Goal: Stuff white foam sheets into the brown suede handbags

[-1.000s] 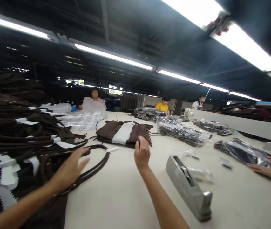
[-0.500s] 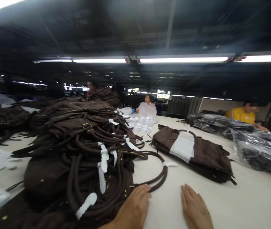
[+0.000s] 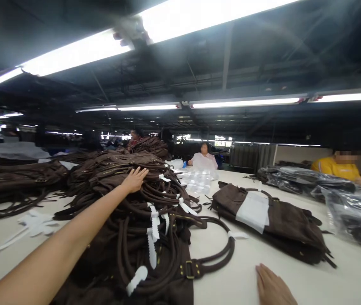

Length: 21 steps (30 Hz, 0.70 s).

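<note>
A tall heap of dark brown handbags [image 3: 104, 173] fills the left half of the table, their looped handles [image 3: 155, 186] hanging toward the right. My left arm reaches out over this heap, and my left hand [image 3: 134, 180] lies on or just above a bag near the handles, fingers spread. White paper strips [image 3: 153, 245] wrap several handles. Low at the right, my right hand [image 3: 274, 284] is over the white tabletop, its fingers stretched out and holding nothing. Beyond it lies a single brown handbag [image 3: 291, 224] with a white paper band [image 3: 254, 210] around it.
Plastic-wrapped bags [image 3: 354, 212] line the right side of the table [image 3: 224, 279]. Clear plastic sheets [image 3: 197, 180] lie farther back. Loose white strips [image 3: 37, 224] are at the left. One person in yellow [image 3: 335, 169] is at the right; another [image 3: 204, 160] sits across the table.
My left hand has gone from the near handle forward and left onto the bag heap. My right hand sits lower in view. The camera has tilted upward.
</note>
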Available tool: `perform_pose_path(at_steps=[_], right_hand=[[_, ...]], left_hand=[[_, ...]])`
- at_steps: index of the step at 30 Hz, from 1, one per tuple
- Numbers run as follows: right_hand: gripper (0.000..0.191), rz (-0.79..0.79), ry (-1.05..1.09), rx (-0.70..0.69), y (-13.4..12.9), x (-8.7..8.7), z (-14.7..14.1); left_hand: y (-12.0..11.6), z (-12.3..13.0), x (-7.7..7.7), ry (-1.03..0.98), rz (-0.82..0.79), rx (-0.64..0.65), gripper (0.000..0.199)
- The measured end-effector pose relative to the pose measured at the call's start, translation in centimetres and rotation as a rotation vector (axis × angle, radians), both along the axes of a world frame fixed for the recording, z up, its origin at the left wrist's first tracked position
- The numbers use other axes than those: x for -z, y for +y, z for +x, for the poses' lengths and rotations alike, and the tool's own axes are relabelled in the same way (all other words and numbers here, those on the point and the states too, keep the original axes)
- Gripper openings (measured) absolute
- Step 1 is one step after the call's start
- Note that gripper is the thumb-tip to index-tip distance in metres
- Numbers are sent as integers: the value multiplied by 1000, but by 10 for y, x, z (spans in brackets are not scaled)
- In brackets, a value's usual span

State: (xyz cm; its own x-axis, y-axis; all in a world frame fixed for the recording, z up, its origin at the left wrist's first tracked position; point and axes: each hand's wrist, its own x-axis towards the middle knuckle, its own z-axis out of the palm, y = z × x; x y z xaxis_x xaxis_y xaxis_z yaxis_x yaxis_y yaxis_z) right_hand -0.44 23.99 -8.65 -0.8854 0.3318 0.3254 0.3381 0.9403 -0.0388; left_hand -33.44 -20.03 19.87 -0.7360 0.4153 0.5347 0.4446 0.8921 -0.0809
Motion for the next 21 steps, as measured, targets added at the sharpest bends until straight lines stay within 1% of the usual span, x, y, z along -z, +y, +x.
perform_pose_path(at_steps=[2,4,6,7,9,12,14,17,19,21], right_hand=[[46,7,51,58,-13,-12,3],[46,4,65,94,-24,-24,5],[45,-2,61,108,-30,-35,7],[44,-4,59,106,-32,-38,7],[44,-4,64,98,-33,-42,8],[43,1,78,98,-32,-41,7],[44,-4,70,105,-30,-39,5],[45,-8,35,107,-27,-38,3],[45,0,15,109,-24,-37,2],[45,2,4,113,-20,-33,0]], left_hand=[[-3,-18,4,-57,-63,-44,43],[2,-25,11,-74,-101,-86,38],[6,-24,14,-61,-118,-113,35],[5,-21,13,-53,-120,-123,33],[-4,-13,7,-41,-117,-132,31],[-28,6,-4,-13,-105,-126,29],[-42,23,-5,21,-100,-106,27],[-50,56,6,75,-101,-55,27],[-50,79,15,96,-108,-1,31],[-49,99,19,98,-127,72,37]])
